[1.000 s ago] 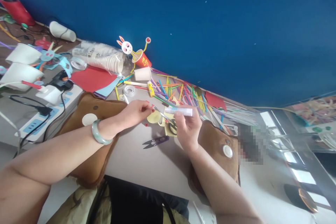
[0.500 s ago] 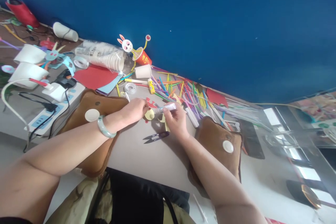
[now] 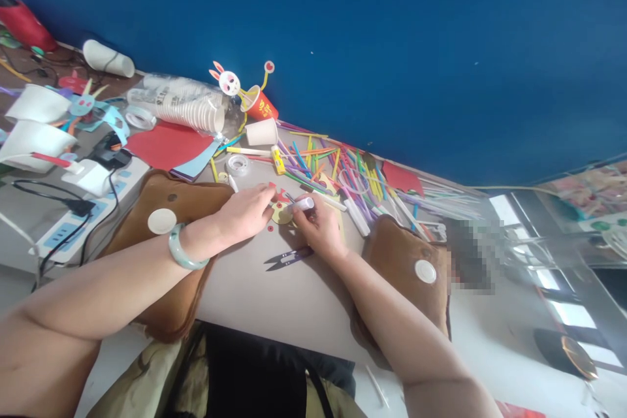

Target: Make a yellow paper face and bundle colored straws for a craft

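My left hand has its fingers bent together at the edge of a small yellow paper cutout on the table, and seems to pinch it. My right hand is wrapped round a white marker-like tube, its end close over the cutout. A red paper cutout lies just behind the yellow one. Nearer to me, a small red dot rests on the table. Dark thread snips lie in front of my right hand. The undersides of my fingers are hidden.
Colourful sticks, a yellow glue stick, a tape roll and a paper cup lie behind my hands. Brown cushions flank them. A power strip with cables is left; a rabbit-decorated red cup stands by the wall.
My right hand has tilted the white tube and moved it slightly left, nearer the yellow cutout. My left hand stays beside the cutout. The view has shifted slightly.
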Available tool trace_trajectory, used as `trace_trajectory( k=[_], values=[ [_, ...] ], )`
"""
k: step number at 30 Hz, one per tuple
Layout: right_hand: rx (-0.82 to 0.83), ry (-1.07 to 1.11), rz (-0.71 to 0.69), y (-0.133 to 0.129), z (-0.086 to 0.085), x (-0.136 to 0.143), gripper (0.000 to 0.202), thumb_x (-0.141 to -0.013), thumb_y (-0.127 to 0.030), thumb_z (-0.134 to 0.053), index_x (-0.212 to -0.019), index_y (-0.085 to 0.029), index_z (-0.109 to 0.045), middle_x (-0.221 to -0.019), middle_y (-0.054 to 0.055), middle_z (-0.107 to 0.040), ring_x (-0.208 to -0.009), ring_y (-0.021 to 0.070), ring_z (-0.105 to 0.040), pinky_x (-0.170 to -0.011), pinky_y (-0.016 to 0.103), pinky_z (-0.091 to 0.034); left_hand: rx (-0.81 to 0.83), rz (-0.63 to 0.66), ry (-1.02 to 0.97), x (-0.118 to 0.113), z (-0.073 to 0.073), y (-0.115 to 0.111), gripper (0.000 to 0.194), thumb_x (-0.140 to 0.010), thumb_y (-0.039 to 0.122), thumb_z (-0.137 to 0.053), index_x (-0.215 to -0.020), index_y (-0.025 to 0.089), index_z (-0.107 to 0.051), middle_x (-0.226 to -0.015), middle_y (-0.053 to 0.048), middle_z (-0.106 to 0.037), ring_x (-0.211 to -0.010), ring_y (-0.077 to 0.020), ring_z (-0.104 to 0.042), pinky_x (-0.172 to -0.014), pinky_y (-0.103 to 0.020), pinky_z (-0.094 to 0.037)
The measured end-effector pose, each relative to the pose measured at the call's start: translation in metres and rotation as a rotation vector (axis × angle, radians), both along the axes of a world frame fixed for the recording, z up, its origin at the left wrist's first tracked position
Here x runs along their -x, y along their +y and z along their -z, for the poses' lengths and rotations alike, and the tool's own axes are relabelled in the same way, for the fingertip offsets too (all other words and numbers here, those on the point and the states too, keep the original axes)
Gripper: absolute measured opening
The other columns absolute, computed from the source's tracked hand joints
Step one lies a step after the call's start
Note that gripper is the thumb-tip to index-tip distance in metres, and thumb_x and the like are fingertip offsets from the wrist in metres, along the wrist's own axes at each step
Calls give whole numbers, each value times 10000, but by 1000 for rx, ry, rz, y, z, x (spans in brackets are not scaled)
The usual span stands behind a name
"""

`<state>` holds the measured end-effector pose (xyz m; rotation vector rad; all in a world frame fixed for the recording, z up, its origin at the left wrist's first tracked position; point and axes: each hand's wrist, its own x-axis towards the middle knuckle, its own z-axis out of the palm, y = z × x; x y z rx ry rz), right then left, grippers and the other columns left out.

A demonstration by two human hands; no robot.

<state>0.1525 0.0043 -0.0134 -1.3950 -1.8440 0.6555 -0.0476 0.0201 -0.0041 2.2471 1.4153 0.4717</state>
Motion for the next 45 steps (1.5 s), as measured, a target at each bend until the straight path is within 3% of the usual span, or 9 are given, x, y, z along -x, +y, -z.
trace_trajectory(
  k=[3, 7, 10, 13, 16, 23, 32, 41, 45],
  values=[
    [-18, -21, -21, 2, 4, 0, 131, -877, -324, -598, -907, -201, -630, -780, 28, -681, -704, 177, -629, -623, 277, -481, -77, 37, 103, 0, -2, -1, 230, -905, 149, -490, -998, 173, -698, -1054, -115, -627, -907, -260, -654, -783, -358, -496],
    [-8, -49, -1, 3, 6, -1, 127, -881, -323, -591, -899, -203, -627, -776, 29, -682, -701, 182, -623, -658, 294, -485, -171, 208, 215, 0, 1, -2, 263, -952, 165, -453, -909, 158, -713, -1036, -146, -577, -974, -286, -607, -834, -406, -485],
    [11, -46, 5, 3, 5, -1, 128, -889, -324, -574, -899, -204, -617, -767, 28, -678, -697, 185, -625, -668, 300, -488, -221, 262, 297, 1, 7, -4, 272, -962, 168, -457, -1084, 165, -700, -1173, -184, -558, -1076, -320, -577, -883, -450, -473],
    [24, -48, -4, 2, 5, 0, 108, -880, -313, -575, -890, -211, -611, -745, 20, -672, -665, 181, -616, -653, 300, -487, -258, 252, 341, 3, 14, -5, 391, -954, 157, -478, -1330, 184, -583, -1269, -197, -540, -1158, -337, -553, -920, -464, -465],
    [31, -56, -13, 2, 5, 0, 90, -877, -300, -571, -878, -217, -606, -737, 17, -673, -642, 176, -609, -644, 297, -485, -269, 231, 367, 4, 19, -7, 433, -940, 185, -523, -1372, 156, -534, -1305, -212, -535, -1196, -350, -544, -934, -466, -463],
    [16, -93, -12, 2, 0, 1, 73, -848, -263, -560, -866, -211, -608, -699, 1, -653, -584, 154, -570, -605, 278, -458, -348, 255, 357, 3, 22, -10, 300, -934, 212, -528, -1180, 77, -633, -1278, -233, -564, -1210, -357, -539, -956, -467, -449],
    [-20, -180, 41, 5, -1, -2, 20, -755, -226, -549, -748, -215, -565, -583, -18, -584, -536, 149, -509, -571, 275, -413, -384, 466, 271, 0, 19, -9, 197, -937, 149, -491, -1024, 166, -667, -1040, -109, -659, -1037, -250, -597, -897, -404, -416],
    [-21, -200, 17, 6, -2, -3, 26, -754, -237, -530, -736, -218, -535, -577, -27, -545, -532, 142, -486, -588, 278, -408, -453, 405, 334, 2, 15, -16, 130, -913, 208, -560, -954, 147, -668, -1066, -137, -639, -1053, -289, -580, -894, -437, -378],
    [-14, -189, 14, 6, -2, -2, 25, -759, -236, -532, -747, -217, -542, -580, -29, -541, -538, 142, -485, -589, 277, -412, -438, 434, 330, 0, 14, -18, 128, -909, 230, -573, -862, 156, -666, -947, -98, -641, -966, -275, -584, -862, -435, -370]
  ],
)
